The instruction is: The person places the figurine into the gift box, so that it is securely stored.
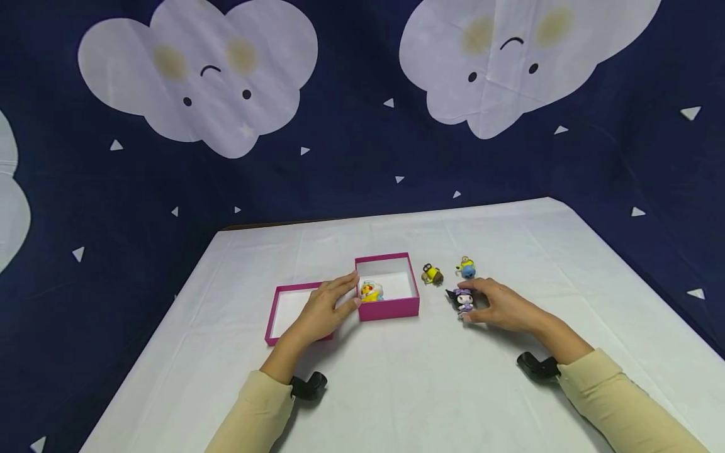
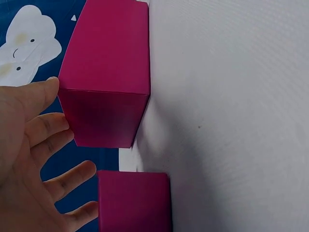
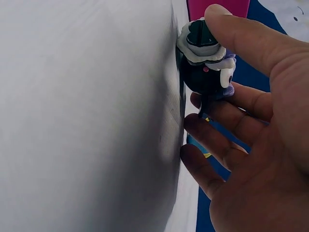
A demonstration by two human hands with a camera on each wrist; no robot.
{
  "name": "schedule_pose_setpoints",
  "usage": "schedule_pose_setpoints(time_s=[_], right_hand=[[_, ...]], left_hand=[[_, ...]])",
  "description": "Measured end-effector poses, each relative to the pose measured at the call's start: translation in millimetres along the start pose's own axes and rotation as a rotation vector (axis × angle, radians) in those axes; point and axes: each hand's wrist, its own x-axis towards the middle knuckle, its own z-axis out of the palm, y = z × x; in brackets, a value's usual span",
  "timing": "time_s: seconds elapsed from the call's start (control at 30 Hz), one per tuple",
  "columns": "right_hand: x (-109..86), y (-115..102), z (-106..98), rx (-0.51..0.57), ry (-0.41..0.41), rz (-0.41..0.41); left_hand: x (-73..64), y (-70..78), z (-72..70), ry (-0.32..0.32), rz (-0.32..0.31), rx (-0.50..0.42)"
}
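My right hand pinches a small black, white and purple character figurine between thumb and fingers. The figurine lies at the table surface; in the right wrist view its dark and white underside shows beneath the thumb. My left hand has its fingers loosely extended, with fingertips at the left edge of a magenta box with a white inside. A yellow and white figurine is in the box's near left corner. In the left wrist view, the thumb meets the box's corner edge.
A shallower magenta tray or lid lies left of the box, partly behind the left hand. Two yellow minion figurines, one with brown and one with blue, are right of the box. A white cloth covers the table.
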Motion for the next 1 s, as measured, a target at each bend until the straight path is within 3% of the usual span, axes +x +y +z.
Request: schedule_pose_setpoints(time_s=[0.5,1.0], right_hand=[[-0.4,-0.7,0.6,0.011,0.042,-0.028],[8.9,-17.7,-7.1,0.124,0.114,-0.084]], left_hand=[[-0.8,1.2,1.0,-0.030,-0.023,0.014],[-0.4,3.4,-0.9,-0.026,-0.021,0.033]])
